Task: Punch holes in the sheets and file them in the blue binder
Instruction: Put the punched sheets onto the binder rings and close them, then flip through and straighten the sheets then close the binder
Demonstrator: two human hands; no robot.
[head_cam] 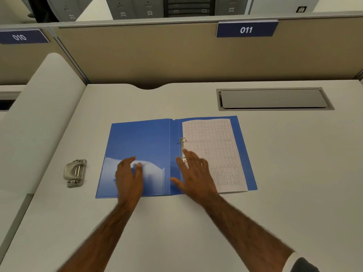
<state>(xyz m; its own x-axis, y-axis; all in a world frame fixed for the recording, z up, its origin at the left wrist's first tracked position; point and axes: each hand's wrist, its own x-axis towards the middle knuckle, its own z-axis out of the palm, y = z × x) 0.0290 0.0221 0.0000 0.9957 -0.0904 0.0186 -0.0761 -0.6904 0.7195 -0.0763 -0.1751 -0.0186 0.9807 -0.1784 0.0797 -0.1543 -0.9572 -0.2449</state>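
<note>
**Hands spread over open blue binder, sheets lying on its right half**

Nearest, at the lower right corner: pale sleeve cuff (290,261) on the right arm. Both forearms bare, stretched forward over the light grey table (176,228).

Left hand (128,173): over the clear pocket (155,173) inside the left cover, fingers loosely spread, thumb out to the side, gripping nothing. Right hand (194,173): wide, fingers straight and fanned, across the spine and the lower ring, fingertips reaching the left edge of the sheets (216,142); holding nothing. Pressing down or just above the surface: cannot tell, both hands slightly blurred.

Blue binder (141,138): open flat in the middle of the table, near edge just past the wrists. Sheets printed with a grid, lying on the right cover, left edge at the metal rings (182,139); upper ring arched to that edge, lower ring partly hidden by the fingers.

Hole punch (75,172): grey metal, left of the binder and apart from it, handle up.

Farther back on the right: closed grey cable hatch (273,99) set into the table. Behind it, beige partition (147,55) with dark blue label 011 (246,30); label 010 (19,37) on the neighbouring panel to the left. Beyond the partition, grey cabinets (135,6), details blurred.
</note>
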